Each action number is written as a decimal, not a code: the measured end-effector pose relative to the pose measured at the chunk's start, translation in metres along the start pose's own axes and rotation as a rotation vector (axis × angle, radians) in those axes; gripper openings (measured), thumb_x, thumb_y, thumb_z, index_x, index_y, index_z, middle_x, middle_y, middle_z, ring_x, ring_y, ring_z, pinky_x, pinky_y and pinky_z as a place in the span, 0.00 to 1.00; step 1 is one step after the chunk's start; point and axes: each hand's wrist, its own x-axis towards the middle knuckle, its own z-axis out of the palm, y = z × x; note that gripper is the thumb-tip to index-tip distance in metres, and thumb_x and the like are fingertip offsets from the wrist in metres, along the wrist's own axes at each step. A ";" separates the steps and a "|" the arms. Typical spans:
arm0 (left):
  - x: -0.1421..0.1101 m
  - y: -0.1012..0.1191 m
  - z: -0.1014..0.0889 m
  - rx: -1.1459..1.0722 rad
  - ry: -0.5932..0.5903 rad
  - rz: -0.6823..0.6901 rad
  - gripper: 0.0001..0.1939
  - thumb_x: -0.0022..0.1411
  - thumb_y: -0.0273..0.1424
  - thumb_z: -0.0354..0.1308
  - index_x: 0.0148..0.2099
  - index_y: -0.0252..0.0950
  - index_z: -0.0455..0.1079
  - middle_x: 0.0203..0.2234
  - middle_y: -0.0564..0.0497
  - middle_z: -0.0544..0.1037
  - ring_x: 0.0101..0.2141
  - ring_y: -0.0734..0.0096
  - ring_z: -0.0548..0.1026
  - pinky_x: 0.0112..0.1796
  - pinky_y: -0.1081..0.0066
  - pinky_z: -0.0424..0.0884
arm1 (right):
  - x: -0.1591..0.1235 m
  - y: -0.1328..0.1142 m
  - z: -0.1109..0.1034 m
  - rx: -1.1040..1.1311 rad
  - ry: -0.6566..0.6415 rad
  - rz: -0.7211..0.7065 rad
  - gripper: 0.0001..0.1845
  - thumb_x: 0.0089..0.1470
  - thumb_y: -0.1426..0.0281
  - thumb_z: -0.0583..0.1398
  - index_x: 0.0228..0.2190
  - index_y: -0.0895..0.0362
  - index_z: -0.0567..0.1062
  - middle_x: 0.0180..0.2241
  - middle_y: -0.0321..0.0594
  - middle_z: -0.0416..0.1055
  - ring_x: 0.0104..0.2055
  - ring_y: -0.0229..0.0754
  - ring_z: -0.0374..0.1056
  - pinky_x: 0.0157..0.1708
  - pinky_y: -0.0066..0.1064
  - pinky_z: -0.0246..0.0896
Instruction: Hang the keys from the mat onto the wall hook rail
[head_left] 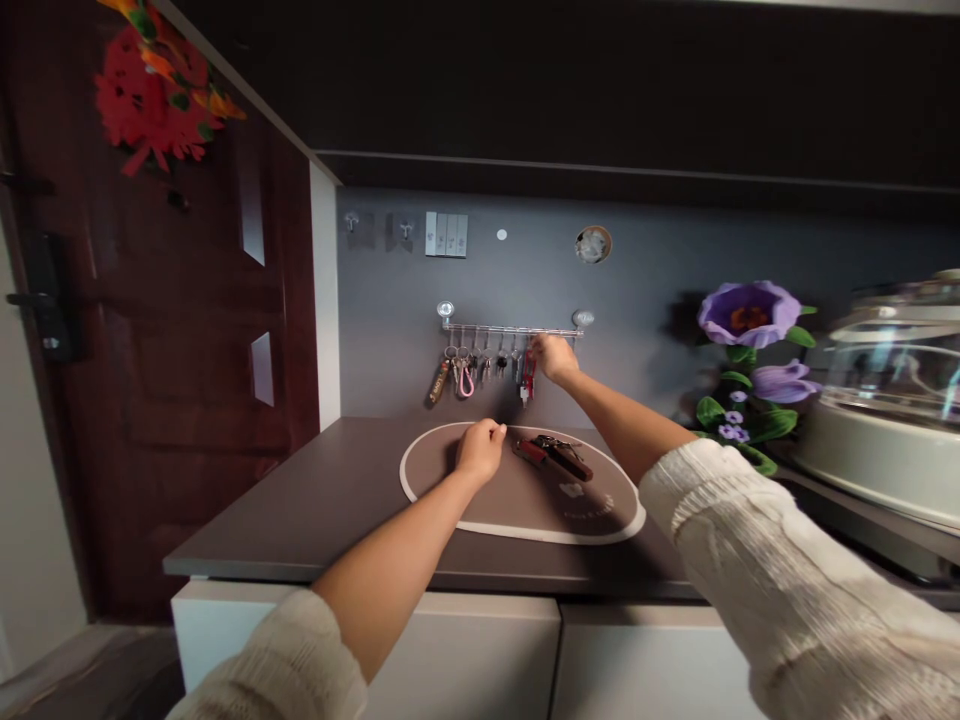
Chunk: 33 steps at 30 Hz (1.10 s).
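Up at the clear hook rail (514, 330) on the wall, my right hand (555, 358) is closed in a pinch at the top of a key set with a red strap (529, 378). The fingertips partly cover its upper end. Several other key sets (475, 365) hang along the rail to the left, among them one with a pink loop (466, 380) and one with a brown tag (438, 382). My left hand (481, 449) is curled closed above the oval mat (465, 513); whatever it may hold is hidden. Right of it, a dark bunch of keys (559, 457) lies on the mat.
A purple flower decoration (750, 325) and a clear-domed appliance (885, 440) stand at the right. Switches (446, 235) and small wall hooks (406, 230) are above the rail. A dark shelf (600, 90) overhangs the counter (300, 500). The door (187, 350) is at left.
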 end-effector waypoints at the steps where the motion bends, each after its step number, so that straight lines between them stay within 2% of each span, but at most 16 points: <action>1: 0.000 0.000 0.000 0.000 -0.002 0.001 0.12 0.58 0.33 0.47 0.27 0.35 0.67 0.24 0.50 0.73 0.27 0.73 0.68 0.29 0.75 0.59 | 0.000 0.000 0.002 0.007 0.001 -0.001 0.15 0.47 0.75 0.57 0.39 0.57 0.73 0.36 0.46 0.73 0.37 0.42 0.68 0.34 0.28 0.59; 5: 0.001 -0.001 0.000 -0.001 0.001 0.012 0.12 0.58 0.33 0.48 0.27 0.34 0.67 0.24 0.50 0.73 0.26 0.74 0.67 0.29 0.75 0.58 | -0.002 0.001 0.007 0.025 0.007 -0.013 0.16 0.48 0.75 0.55 0.42 0.58 0.71 0.36 0.47 0.73 0.37 0.43 0.68 0.35 0.29 0.60; 11: 0.000 0.000 0.000 0.013 0.004 0.007 0.12 0.58 0.33 0.48 0.26 0.34 0.67 0.23 0.51 0.72 0.25 0.76 0.66 0.28 0.76 0.57 | -0.009 -0.001 0.005 0.064 -0.004 -0.006 0.18 0.48 0.76 0.54 0.43 0.58 0.69 0.32 0.46 0.73 0.31 0.42 0.68 0.32 0.29 0.60; 15: -0.001 0.000 -0.001 0.003 0.004 0.007 0.13 0.58 0.34 0.48 0.26 0.35 0.66 0.21 0.52 0.71 0.24 0.75 0.66 0.27 0.76 0.57 | -0.014 -0.002 -0.003 0.112 -0.006 -0.004 0.18 0.49 0.75 0.55 0.44 0.58 0.68 0.29 0.46 0.72 0.30 0.43 0.67 0.33 0.31 0.59; 19: -0.001 -0.002 0.000 0.011 0.009 0.027 0.13 0.58 0.34 0.47 0.26 0.35 0.66 0.21 0.52 0.71 0.24 0.75 0.66 0.27 0.75 0.57 | -0.020 -0.008 -0.016 0.109 0.023 -0.016 0.18 0.50 0.74 0.55 0.45 0.56 0.67 0.32 0.45 0.72 0.32 0.41 0.67 0.34 0.30 0.59; 26: 0.000 -0.002 -0.001 -0.001 -0.003 0.071 0.09 0.57 0.32 0.50 0.28 0.34 0.67 0.26 0.50 0.73 0.29 0.73 0.69 0.33 0.74 0.62 | -0.040 -0.025 -0.043 0.237 0.132 -0.078 0.17 0.52 0.69 0.54 0.45 0.56 0.66 0.34 0.44 0.72 0.34 0.42 0.67 0.36 0.32 0.58; 29: 0.000 -0.002 -0.002 0.011 -0.008 0.091 0.09 0.57 0.31 0.50 0.29 0.34 0.68 0.27 0.49 0.74 0.30 0.73 0.69 0.34 0.73 0.63 | -0.051 -0.027 -0.046 0.345 0.152 -0.103 0.16 0.53 0.69 0.53 0.45 0.57 0.66 0.33 0.43 0.72 0.33 0.41 0.67 0.37 0.32 0.58; 33: -0.002 -0.001 -0.003 0.099 -0.027 0.144 0.07 0.56 0.30 0.50 0.31 0.34 0.69 0.29 0.49 0.73 0.30 0.73 0.69 0.36 0.72 0.63 | -0.073 -0.022 -0.040 0.466 0.162 -0.084 0.15 0.52 0.68 0.54 0.43 0.57 0.67 0.28 0.39 0.71 0.30 0.38 0.66 0.36 0.32 0.59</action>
